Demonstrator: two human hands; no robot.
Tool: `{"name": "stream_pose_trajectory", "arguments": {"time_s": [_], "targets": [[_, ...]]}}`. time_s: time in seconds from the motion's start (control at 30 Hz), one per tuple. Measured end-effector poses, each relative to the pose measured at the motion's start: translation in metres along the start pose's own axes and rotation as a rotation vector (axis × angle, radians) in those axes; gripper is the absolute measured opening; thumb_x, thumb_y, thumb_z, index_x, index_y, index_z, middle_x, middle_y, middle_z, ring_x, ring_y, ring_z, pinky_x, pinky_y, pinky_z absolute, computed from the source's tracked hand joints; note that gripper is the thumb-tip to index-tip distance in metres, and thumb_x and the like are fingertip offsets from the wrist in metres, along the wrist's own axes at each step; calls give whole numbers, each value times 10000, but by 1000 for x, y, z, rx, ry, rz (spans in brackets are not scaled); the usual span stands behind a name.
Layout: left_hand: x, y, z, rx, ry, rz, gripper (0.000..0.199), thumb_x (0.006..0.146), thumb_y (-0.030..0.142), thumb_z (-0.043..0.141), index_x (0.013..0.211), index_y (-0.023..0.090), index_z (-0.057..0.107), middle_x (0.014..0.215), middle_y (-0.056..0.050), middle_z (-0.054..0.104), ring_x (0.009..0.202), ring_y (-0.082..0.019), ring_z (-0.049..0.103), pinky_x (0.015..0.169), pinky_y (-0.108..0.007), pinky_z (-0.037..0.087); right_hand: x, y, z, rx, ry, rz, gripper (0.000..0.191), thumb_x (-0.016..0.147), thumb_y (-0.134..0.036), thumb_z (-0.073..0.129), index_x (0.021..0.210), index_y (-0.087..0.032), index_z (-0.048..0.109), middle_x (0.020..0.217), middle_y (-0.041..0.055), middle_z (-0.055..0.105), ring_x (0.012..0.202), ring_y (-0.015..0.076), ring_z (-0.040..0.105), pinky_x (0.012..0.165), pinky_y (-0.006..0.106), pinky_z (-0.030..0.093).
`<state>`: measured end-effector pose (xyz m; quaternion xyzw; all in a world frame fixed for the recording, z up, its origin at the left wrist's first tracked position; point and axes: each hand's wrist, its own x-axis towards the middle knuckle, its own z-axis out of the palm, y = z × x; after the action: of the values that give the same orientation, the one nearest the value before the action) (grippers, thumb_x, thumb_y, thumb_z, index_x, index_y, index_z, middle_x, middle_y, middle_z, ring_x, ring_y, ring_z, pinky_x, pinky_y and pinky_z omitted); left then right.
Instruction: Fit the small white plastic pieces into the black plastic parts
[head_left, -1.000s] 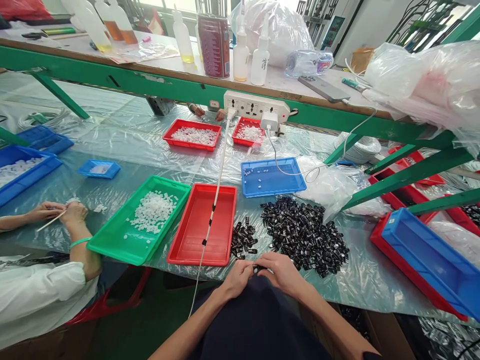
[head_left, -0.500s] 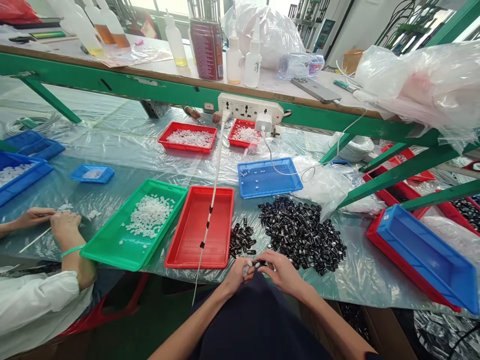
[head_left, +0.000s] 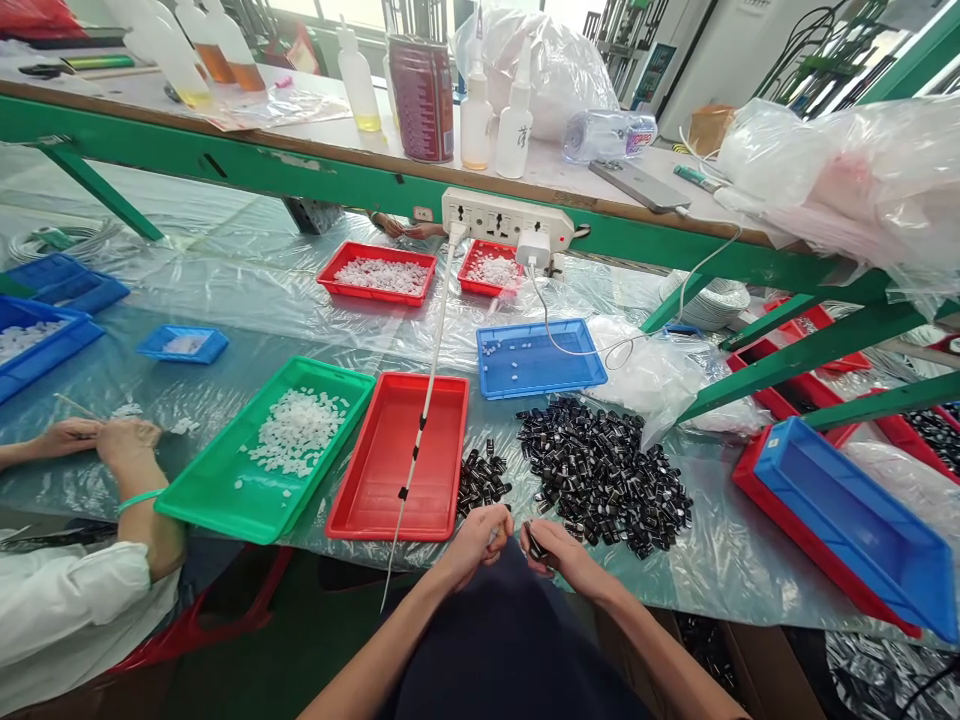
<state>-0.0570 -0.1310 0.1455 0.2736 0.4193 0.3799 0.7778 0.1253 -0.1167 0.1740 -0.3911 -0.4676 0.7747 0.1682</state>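
Observation:
My left hand (head_left: 480, 540) is closed just in front of the table edge; a bit of a small white plastic piece shows between its fingers. My right hand (head_left: 559, 558), a short gap away, pinches a small black part (head_left: 537, 546) with a shiny edge. Beyond the hands lies a big heap of similar black parts (head_left: 607, 475), with a smaller pile of black parts (head_left: 482, 478) to its left. Left of that pile stands a red tray (head_left: 375, 490) with a white cord hanging across it. A green tray (head_left: 214, 490) beside it holds many small white pieces (head_left: 296, 430).
A co-worker's hands (head_left: 112, 440) are busy at the left. A blue tray (head_left: 570, 375) holds a few white pieces. Stacked red and blue trays (head_left: 855, 520) lean at the right. A power strip (head_left: 506, 218) hangs on the green shelf beam (head_left: 300, 172) above the table.
My hands have come apart; before, they met at a black part. The right hand has lowered slightly with a black part in it. The view has shifted a little.

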Motion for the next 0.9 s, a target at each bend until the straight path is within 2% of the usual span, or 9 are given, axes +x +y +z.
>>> {"name": "stream_pose_trajectory", "arguments": {"time_s": [0.1,0.2,0.4,0.53,0.67,0.77,0.9], "targets": [[1,2,-1,51,-14,5,222,786,387,553,711,178,541,458,103,344,391,-54,185,403,-213,151,1,-4,3,-120,-10,-3,516,925,-651,380,704,-193,468,592,-42,361,539,110,322,526,260,246],[-1,3,-4,101,-64,5,132,731,280,496,684,171,554,453,90,359,396,-63,206,405,-217,159,0,-16,0,-390,-13,-69,498,972,-566,359,665,-184,448,635,-31,397,601,116,359,591,267,281],[-12,7,-1,250,-125,-72,294,780,375,431,621,165,560,478,49,419,420,-85,301,419,-237,205,-1,-30,-9,-935,-66,-236,383,972,-415,464,670,-179,473,678,-31,449,654,121,393,618,265,272],[-17,11,3,241,-184,-97,238,744,345,448,584,185,523,463,58,395,410,-83,271,417,-244,190,-2,-38,-8,-1114,-161,-289,368,975,-385,475,676,-175,510,715,-16,509,660,119,431,608,263,278],[-19,6,1,155,-256,-144,170,706,292,434,578,199,498,431,80,330,385,-74,181,424,-256,145,-2,-45,-4,-1273,-223,-368,303,981,-340,469,743,-183,573,738,-2,557,670,129,482,608,268,298],[-18,-2,-1,200,-191,-109,159,688,292,415,564,208,467,441,81,316,400,-76,165,443,-261,141,1,-42,-3,-1409,-222,-438,249,981,-316,461,812,-189,594,779,19,595,704,151,516,624,283,315],[-13,-8,-2,546,28,109,210,688,271,386,487,210,379,475,50,330,479,-102,284,510,-274,204,8,-29,-2,-1479,-155,-440,248,986,-315,452,820,-185,583,808,39,613,736,174,543,630,293,341]]}}
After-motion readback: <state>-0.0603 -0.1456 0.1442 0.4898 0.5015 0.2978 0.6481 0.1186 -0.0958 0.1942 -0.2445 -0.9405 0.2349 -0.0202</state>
